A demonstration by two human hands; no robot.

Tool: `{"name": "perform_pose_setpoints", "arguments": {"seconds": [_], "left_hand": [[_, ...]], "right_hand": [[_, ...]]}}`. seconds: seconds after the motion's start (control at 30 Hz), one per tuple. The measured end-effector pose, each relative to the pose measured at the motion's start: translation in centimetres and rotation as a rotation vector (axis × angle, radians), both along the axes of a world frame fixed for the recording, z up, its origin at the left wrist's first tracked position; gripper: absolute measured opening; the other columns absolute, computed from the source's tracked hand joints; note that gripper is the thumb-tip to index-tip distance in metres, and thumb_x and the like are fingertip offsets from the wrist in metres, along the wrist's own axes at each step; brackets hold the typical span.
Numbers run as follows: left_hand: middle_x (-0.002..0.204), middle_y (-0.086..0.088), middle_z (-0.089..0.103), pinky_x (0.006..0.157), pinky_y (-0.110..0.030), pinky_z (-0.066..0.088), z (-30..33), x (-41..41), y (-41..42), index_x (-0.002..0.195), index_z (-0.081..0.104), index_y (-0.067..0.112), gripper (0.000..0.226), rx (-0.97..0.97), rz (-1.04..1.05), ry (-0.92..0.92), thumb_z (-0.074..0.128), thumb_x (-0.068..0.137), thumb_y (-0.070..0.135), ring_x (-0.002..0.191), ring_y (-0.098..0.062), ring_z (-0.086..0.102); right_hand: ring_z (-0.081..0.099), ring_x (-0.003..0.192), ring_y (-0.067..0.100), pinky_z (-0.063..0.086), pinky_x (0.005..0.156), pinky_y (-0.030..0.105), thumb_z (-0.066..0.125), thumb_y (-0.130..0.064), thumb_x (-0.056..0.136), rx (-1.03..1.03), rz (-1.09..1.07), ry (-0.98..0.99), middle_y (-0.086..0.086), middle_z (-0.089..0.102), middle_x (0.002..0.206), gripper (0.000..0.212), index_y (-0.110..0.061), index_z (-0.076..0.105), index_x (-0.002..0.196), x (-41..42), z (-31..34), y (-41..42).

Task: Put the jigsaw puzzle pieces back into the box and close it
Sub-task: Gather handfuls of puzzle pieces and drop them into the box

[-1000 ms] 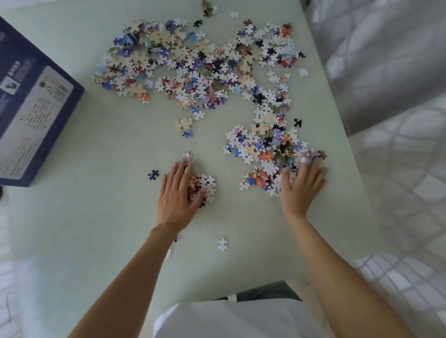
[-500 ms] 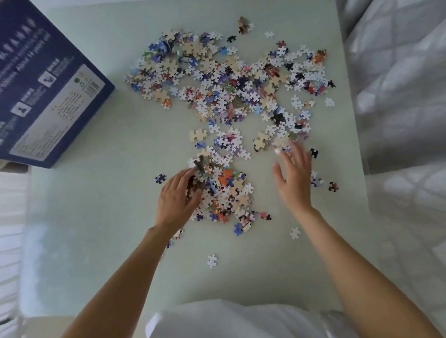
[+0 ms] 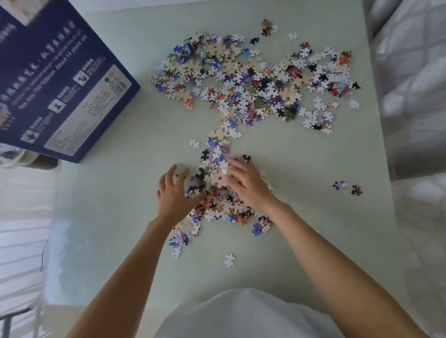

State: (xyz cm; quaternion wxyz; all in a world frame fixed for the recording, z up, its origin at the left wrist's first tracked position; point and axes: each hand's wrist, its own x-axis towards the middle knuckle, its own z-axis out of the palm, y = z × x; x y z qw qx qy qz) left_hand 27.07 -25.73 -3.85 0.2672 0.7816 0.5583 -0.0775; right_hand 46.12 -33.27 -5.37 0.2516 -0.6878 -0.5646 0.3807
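Observation:
Loose jigsaw pieces (image 3: 257,83) are spread across the far half of the pale green table (image 3: 111,207). A smaller heap of pieces (image 3: 216,194) lies near the middle, between my two hands. My left hand (image 3: 174,194) presses against the heap's left side, fingers spread. On the heap's right side lies my right hand (image 3: 246,184), its fingers bent over the pieces. The dark blue puzzle box (image 3: 36,77) stands at the table's far left corner and overhangs the edge.
Two stray pieces (image 3: 347,187) lie near the table's right edge, and single pieces (image 3: 229,259) lie close to me. A grey quilted bed (image 3: 427,94) runs along the right side. White floor tiles and a metal frame show at the left.
My right hand has swept leftward, pushing pieces into the heap against my left hand. The two hands now nearly meet over it. The camera view has shifted, bringing the box closer.

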Motion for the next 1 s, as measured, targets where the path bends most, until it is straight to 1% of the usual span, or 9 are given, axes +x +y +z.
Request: {"name": "perform_pose_setpoints", "arguments": {"seconds": [0.07,0.2,0.27,0.33,0.47,0.7,0.8,0.9,1.0], "left_hand": [[0.153,-0.003,0.011,0.112,-0.049,0.02,0.3,0.0,-0.7,0.145,0.023,0.027,0.093,-0.035,-0.079,0.032,0.066,0.071,0.061,0.139,-0.028,0.01],[0.145,-0.007,0.016,0.11,-0.045,0.029,0.3,1.1,-1.8,0.148,0.01,0.027,0.117,-0.077,-0.14,0.021,0.078,0.058,0.059,0.132,-0.027,0.019],[0.143,-0.007,0.019,0.106,-0.041,0.034,0.2,1.8,-1.9,0.149,0.005,0.028,0.122,-0.071,-0.133,0.028,0.082,0.057,0.052,0.128,-0.026,0.021],[0.141,-0.006,0.021,0.1,-0.036,0.039,0.4,2.6,-1.8,0.149,0.002,0.029,0.123,-0.078,-0.139,0.026,0.084,0.059,0.044,0.125,-0.025,0.025],[0.139,-0.004,0.027,0.097,-0.034,0.041,0.7,3.1,-1.5,0.147,0.013,0.035,0.109,-0.087,-0.212,0.05,0.083,0.064,0.032,0.123,-0.023,0.033],[0.127,-0.004,0.049,0.095,-0.031,0.043,0.8,1.8,-1.8,0.131,0.049,0.026,0.057,-0.013,-0.169,-0.124,0.073,0.079,0.026,0.112,-0.022,0.053],[0.122,-0.003,0.057,0.091,-0.025,0.043,1.4,1.5,-1.8,0.124,0.058,0.02,0.041,0.007,-0.14,-0.167,0.068,0.084,0.019,0.101,-0.019,0.06],[0.12,-0.003,0.059,0.09,-0.024,0.044,1.6,1.2,-1.8,0.124,0.058,0.02,0.039,0.007,-0.095,-0.15,0.065,0.086,0.016,0.097,-0.017,0.061],[0.13,-0.004,0.047,0.093,-0.028,0.046,1.6,1.4,-2.0,0.134,0.046,0.022,0.057,-0.074,-0.121,-0.102,0.067,0.082,0.019,0.105,-0.02,0.057]], "right_hand": [[0.02,0.139,0.017,0.019,0.114,0.037,0.05,-0.034,0.094,-0.027,-0.068,0.036,-0.001,0.027,0.151,0.04,-0.017,0.051,0.13,1.1,1.0,-2.1],[0.025,0.131,0.028,0.03,0.104,0.041,0.067,-0.06,0.071,-0.189,-0.031,-0.441,0.009,0.024,0.146,0.098,-0.023,0.017,0.146,2.3,1.5,-5.1],[0.027,0.126,0.028,0.036,0.099,0.039,0.072,-0.062,0.062,-0.249,0.013,-0.477,0.012,0.022,0.142,0.116,-0.026,0.003,0.147,1.0,1.4,-4.6],[0.032,0.119,0.029,0.043,0.093,0.037,0.077,-0.057,0.06,-0.202,0.05,-0.482,0.015,0.024,0.138,0.119,-0.027,0.001,0.147,-0.3,1.4,-3.3],[0.039,0.109,0.026,0.044,0.077,0.031,0.08,-0.047,0.062,-0.195,0.141,-0.49,0.014,0.028,0.133,0.112,-0.027,0.008,0.146,-1.4,1.6,-0.9],[0.05,0.104,0.025,0.052,0.074,0.037,0.072,-0.049,0.072,-0.132,0.11,-0.408,0.007,0.044,0.124,0.069,-0.023,0.042,0.128,-1.0,1.7,-0.1],[0.057,0.099,0.022,0.054,0.075,0.033,0.076,-0.028,0.074,-0.074,0.057,-0.436,0.006,0.05,0.119,0.057,-0.02,0.05,0.124,-1.0,1.9,-0.3],[0.057,0.099,0.021,0.055,0.075,0.033,0.077,-0.02,0.073,-0.024,0.028,-0.436,0.005,0.051,0.123,0.05,-0.017,0.057,0.119,-1.1,2.4,-0.3],[0.059,0.094,0.017,0.052,0.071,0.026,0.078,-0.022,0.072,0.005,0.029,-0.426,-0.001,0.056,0.118,0.046,-0.016,0.059,0.114,-0.9,2.8,-0.1]]}}
